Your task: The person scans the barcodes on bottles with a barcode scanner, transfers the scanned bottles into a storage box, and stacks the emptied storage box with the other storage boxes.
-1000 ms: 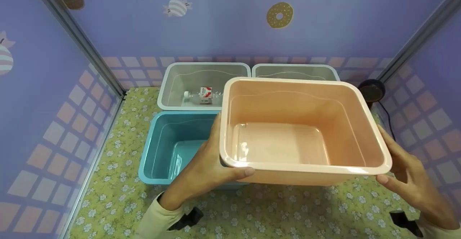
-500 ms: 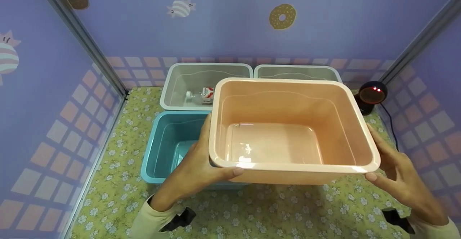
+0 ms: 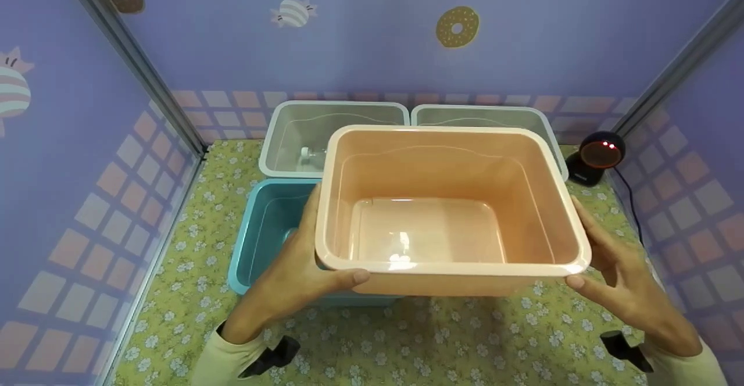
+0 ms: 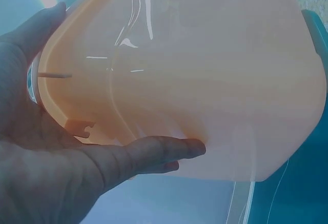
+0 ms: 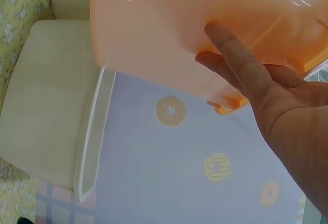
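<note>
A peach plastic storage bin [image 3: 430, 171] is raised above the table, its open top tipped toward me and nothing in it. My left hand [image 3: 290, 275] grips its left end, thumb on the front rim and fingers along the outer wall. At the opposite end, my right hand [image 3: 625, 278] holds it with the thumb tip at the front right corner. In the left wrist view, fingers [image 4: 169, 149] press against the bin's side [image 4: 230, 80]. Fingertips [image 5: 220, 32] also press its other end wall [image 5: 148, 29] in the right wrist view.
A teal bin [image 3: 256, 240] stands at left, partly behind the peach one. Two grey bins line the back wall: the left one [image 3: 285, 136] holds a clear bottle [image 3: 306, 153], the right one [image 3: 482, 116] is mostly hidden. A black scanner-like device [image 3: 598, 156] with red lights stands back right.
Both hands have carried the peach bin leftward, so it now covers more of the bottle and the teal bin. The black device has come into fuller view, its red lights now showing.
</note>
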### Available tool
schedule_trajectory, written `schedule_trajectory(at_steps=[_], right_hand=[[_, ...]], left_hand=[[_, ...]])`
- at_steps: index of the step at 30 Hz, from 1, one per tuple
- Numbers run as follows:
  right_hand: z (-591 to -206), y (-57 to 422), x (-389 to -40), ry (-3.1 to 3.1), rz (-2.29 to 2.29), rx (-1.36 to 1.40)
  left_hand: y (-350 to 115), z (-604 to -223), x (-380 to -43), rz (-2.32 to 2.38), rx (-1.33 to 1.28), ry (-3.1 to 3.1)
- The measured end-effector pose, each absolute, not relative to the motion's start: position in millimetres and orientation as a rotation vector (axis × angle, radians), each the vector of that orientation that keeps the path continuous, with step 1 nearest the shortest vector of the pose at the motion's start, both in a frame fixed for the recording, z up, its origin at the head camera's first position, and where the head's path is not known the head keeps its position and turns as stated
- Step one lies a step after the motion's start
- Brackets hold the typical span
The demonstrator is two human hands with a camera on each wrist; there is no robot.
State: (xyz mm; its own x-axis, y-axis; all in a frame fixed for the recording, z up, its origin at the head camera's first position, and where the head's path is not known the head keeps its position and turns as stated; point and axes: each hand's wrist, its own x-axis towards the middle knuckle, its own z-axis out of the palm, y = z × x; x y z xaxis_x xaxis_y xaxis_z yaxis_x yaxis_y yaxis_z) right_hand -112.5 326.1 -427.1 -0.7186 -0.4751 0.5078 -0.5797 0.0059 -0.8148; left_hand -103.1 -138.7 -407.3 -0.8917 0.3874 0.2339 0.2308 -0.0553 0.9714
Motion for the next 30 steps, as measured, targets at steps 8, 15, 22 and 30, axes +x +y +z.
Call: schedule_trajectory(at_steps=[8, 15, 22, 30], right_hand=[[-424, 312, -113, -2.206, 1.852, 1.103], [-424, 301, -116, -2.204, 1.841, 1.120], [-426, 290, -116, -2.195, 1.860, 1.119], [-427, 273, -122, -2.189, 1.823, 1.162]], left_hand=[[-153, -407, -99, 2.089, 0.635, 2.095], [-166, -406, -98, 2.066, 0.633, 2.136], [-177, -405, -96, 2.024, 0.638, 2.182], [-192, -406, -96, 2.096, 0.638, 2.082]])
